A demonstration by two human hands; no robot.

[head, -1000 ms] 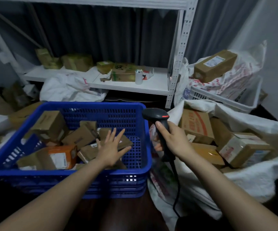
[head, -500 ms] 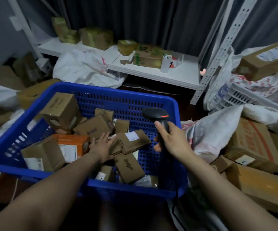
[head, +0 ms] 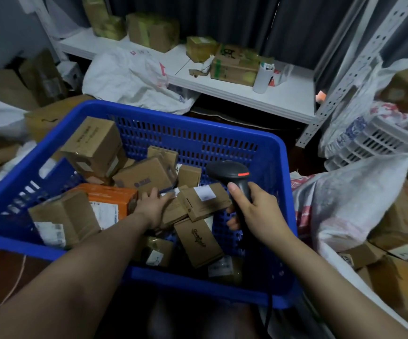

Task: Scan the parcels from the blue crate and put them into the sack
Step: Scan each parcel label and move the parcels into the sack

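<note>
Scanner (head: 229,171) stands gripped in right hand (head: 256,212); left hand (head: 152,206) rests flat on parcels (head: 205,200).

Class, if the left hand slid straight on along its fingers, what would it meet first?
Probably the brown box with the purple mark, just beyond the left hand; they may already touch.

- One blue crate (head: 198,140).
- About ten brown cardboard parcels (head: 90,145) in it, some partly hidden.
- One orange box (head: 110,199) among them.
- One black barcode scanner (head: 229,172).
- Two hands: left hand (head: 151,204), right hand (head: 256,211).
- At least three white sacks (head: 344,204).
- One white lattice crate (head: 374,140).
</note>
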